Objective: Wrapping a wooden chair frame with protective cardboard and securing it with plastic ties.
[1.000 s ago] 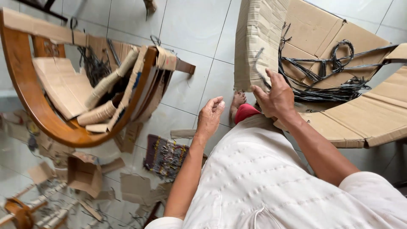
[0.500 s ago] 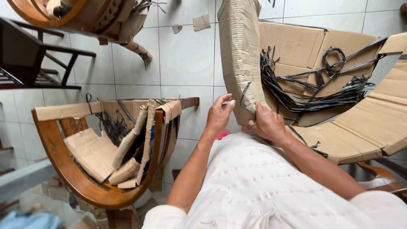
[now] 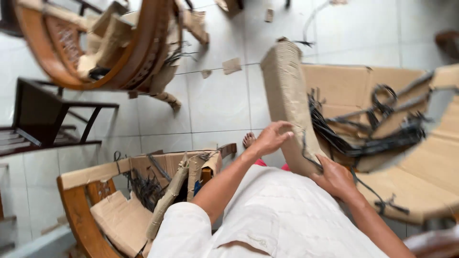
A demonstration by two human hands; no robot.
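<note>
White tile floor (image 3: 220,100), cardboard scraps. My left hand (image 3: 271,137) open on cardboard-wrapped chair (image 3: 287,95); right hand (image 3: 336,178) grips its black strapping (image 3: 363,138).

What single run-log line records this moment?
left hand: on cardboard wrap | right hand: gripping wrap's lower edge | black straps: loose

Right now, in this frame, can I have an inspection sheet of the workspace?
Surface: pale tiled floor, visible between the furniture.
Job's things: cardboard-wrapped chair with black straps bunched across it.
Clutter: cardboard scraps on the tiles.
Grips: left hand open, fingers against the wrapped edge; right hand on the cardboard lower down, closure unclear.
Cables: nothing seen besides the straps.
Surroundings: two more curved wooden chairs, one near and one farther, partly wrapped; dark wooden frame at left.
</note>
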